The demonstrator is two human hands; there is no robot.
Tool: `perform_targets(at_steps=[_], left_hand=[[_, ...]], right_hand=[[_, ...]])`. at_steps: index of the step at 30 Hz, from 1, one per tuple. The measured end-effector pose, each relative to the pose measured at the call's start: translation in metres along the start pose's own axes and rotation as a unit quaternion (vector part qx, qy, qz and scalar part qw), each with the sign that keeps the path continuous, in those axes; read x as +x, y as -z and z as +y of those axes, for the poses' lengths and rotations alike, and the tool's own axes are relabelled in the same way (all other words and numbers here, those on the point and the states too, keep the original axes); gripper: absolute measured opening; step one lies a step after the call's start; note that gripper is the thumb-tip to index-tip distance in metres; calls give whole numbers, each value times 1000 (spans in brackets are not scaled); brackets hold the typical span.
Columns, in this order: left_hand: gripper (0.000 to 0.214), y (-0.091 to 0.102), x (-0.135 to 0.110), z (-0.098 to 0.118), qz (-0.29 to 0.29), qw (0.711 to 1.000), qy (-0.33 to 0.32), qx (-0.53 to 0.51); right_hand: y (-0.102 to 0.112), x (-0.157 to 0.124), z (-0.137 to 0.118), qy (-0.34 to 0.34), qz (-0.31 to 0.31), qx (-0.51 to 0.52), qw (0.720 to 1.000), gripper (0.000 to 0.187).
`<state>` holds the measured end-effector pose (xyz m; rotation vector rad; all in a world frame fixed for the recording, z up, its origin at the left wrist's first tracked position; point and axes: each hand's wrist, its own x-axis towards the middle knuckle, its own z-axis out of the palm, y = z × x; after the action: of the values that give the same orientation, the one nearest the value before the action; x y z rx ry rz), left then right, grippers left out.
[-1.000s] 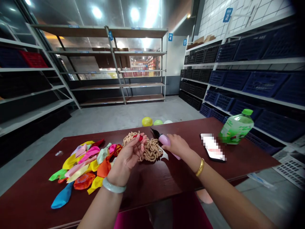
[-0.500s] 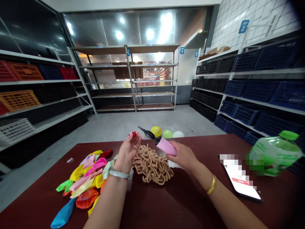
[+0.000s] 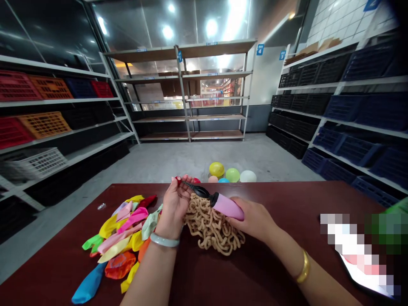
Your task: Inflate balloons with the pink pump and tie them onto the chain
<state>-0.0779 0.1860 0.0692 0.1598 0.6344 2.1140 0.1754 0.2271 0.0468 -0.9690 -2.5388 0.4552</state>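
My left hand is pinched on a small red balloon, mostly hidden by the thumb and fingers. My right hand is wrapped round the pink barrel of a balloon pump. The pump's black nozzle points left, and its tip reaches the red balloon; whether it is inside the balloon's neck I cannot tell. Below both hands lies a heap of tan, curly, rope-like strands. Left of my left forearm, several limp balloons in many colours are spread on the table.
The dark red table bears a phone at right, with a green bottle beyond it. Several inflated balloons rest on the floor past the far edge. Shelves with crates line both sides; a rack stands behind.
The pump's nozzle has come across to the red balloon in my left hand; before, it pointed up and away from it. The view has turned slightly right and down.
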Motion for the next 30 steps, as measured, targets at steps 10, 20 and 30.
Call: perform_targets(at_steps=[10,20,30], left_hand=[[29,-2,-5,-12,-38,999,-3,10],[17,1,-13,-24,-97,993,-20,62],[20,-6,-34,-52,-132,986,0,99]], right_hand=[[-4,-1,0,-11,-1,-16,1000,42],[-3,-2,-4,-21,7,-21,1000,43],[-3,-7,1,-29,24,-30,999,49]])
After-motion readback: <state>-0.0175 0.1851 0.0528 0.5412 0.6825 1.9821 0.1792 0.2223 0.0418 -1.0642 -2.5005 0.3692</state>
